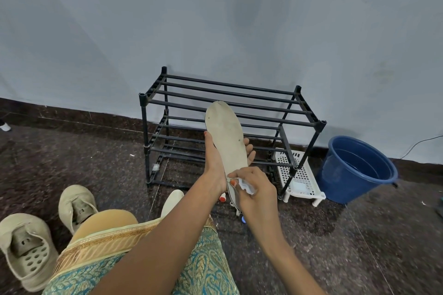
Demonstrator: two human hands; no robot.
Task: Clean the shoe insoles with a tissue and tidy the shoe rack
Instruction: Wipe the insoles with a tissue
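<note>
Seated person wiping an insole, head view. The insole [226, 132] is held in the air in front of the rack [144, 127]. Its long axis is nearly upright, with the toe up over the rack's top bars and the heel down toward the person.

The left hand [215, 163] grips it at mid-length, thumb on the left edge and fingers curled round the back to the right edge. The right hand [256, 189], the nearer to the heel, pinches a crumpled white tissue [248, 185] between thumb and bent fingers and presses it to the heel end.

From those fingers nearly the whole face of the insole lies upward, toward the rack. The next stroke probably runs heel to toe along the long axis, with the left hand as the brace.

The insole is thin, flat and pale beige, with faint grey smudges and a few small dark specks.

Left of the rack, two beige shoes [76, 206] stand on the floor. Right of it is a blue bucket [340, 175].
</note>
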